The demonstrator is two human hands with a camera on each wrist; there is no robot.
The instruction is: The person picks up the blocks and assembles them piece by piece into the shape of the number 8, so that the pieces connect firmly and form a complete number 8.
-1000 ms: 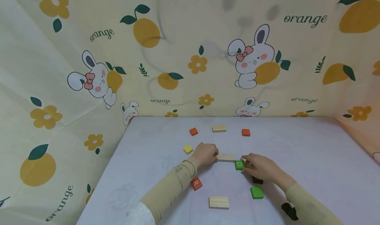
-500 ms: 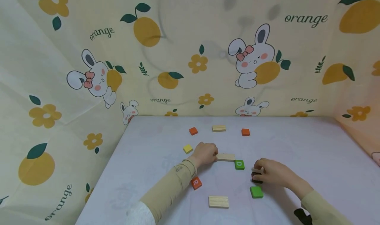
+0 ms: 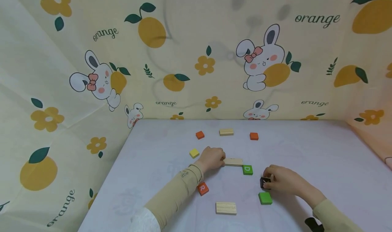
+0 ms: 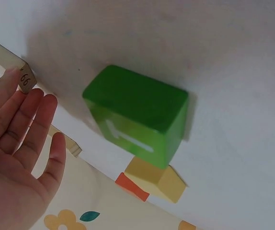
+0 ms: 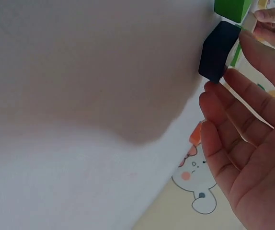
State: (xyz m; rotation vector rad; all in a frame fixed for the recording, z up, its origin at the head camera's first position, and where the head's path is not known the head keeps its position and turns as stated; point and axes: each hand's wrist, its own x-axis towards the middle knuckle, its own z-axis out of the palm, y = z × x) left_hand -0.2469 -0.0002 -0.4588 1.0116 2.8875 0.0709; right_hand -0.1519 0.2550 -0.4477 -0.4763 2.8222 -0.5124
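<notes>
My left hand [image 3: 211, 157] pinches the left end of a flat wooden block [image 3: 233, 162]; in the left wrist view, "66" is printed on that block's end [image 4: 26, 79]. Against the wooden block's right end lies a green letter block marked D [image 3: 247, 170]. To the right, my right hand [image 3: 284, 179] pinches a black block [image 3: 262, 182] between thumb and fingers, partly covering its face. In the right wrist view the black block [image 5: 219, 50] appears close to a green block [image 5: 231, 8]. A green block with a white mark [image 4: 137, 115] lies near my left hand, hidden in the head view.
Nearer me lie a plain green block [image 3: 265, 198], a wooden block [image 3: 226, 208] and a red-orange R block [image 3: 203, 188] beside my left sleeve. Farther back are a yellow block [image 3: 194, 153], two orange blocks, one left [image 3: 200, 135] and one right [image 3: 254, 136], and another wooden block [image 3: 226, 132].
My right hand has left the green D block, moved right and toward me, and taken hold of the black block. My left hand stays on the wooden block.
</notes>
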